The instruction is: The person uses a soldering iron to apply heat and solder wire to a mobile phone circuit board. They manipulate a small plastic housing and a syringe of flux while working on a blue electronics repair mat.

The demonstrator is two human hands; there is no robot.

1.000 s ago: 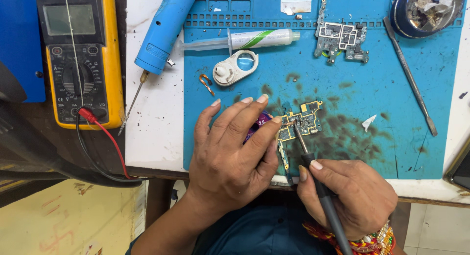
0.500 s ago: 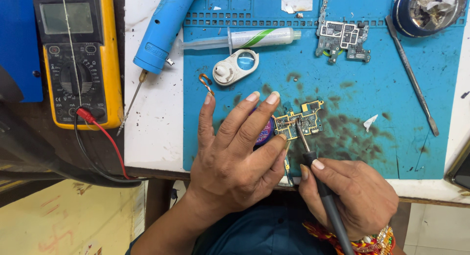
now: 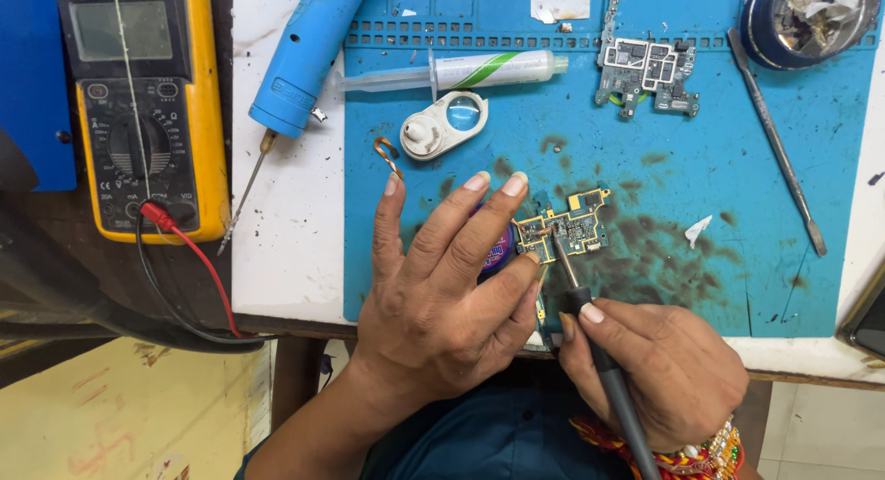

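head view: against the earlier frames the left hand [image 3: 442,296] has spread wider, its first three fingers now lifted and fanned out straight, fingertips reaching up toward the small copper wire coil [image 3: 388,154], where a second ago they lay curled over the board. the thumb side alone now pins the small gold-and-green circuit board [image 3: 569,227] at its left edge, so that hand is loosened, pressing rather than gripping. the right hand [image 3: 659,369] is much where it was, clenched around the dark handle of the soldering iron [image 3: 590,337], whose thin tip slants up and left to touch the board near its left middle.

the board lies flat on the blue work mat [image 3: 737,259], amid dark scorch smudges, close to the near edge of the table. it is irregular in outline, with gold shield frames and a green patch. a round purple-blue tin [image 3: 499,249] peeks out from under the left fingers, just beside the board.

farther up the mat lie a syringe of paste [image 3: 479,71], a white loupe [image 3: 442,127], a second grey circuit board [image 3: 647,70] and a metal spudger [image 3: 774,143]. a yellow multimeter [image 3: 147,111] sits off to the left.
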